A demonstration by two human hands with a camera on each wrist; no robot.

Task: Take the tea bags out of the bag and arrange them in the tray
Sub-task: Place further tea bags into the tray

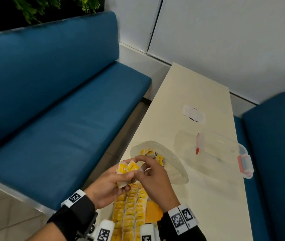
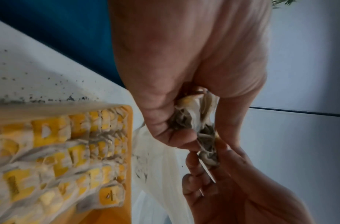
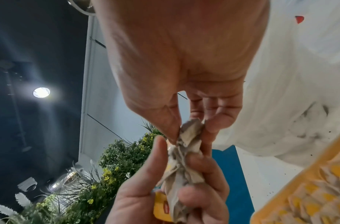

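My left hand (image 1: 113, 178) grips a bunch of yellow-and-white tea bags (image 1: 128, 167) above the near end of the table. My right hand (image 1: 148, 171) pinches the top of the same bunch between thumb and fingertips; the wrist views show that pinch on the crumpled tea bags (image 3: 186, 145) (image 2: 205, 145). Below the hands lies the yellow tray (image 1: 153, 213), with rows of tea bags (image 1: 131, 211) filling its left part. Just beyond stands the translucent plastic bag (image 1: 171, 164), open, with a few tea bags (image 1: 153, 154) inside.
The cream table (image 1: 199, 105) runs away from me between two blue benches (image 1: 54, 105) (image 1: 277, 145). A clear lidded container (image 1: 221, 152) with red clips and a small white wrapper (image 1: 193, 113) lie farther along it. Dark crumbs (image 2: 31, 97) dot the tabletop by the tray.
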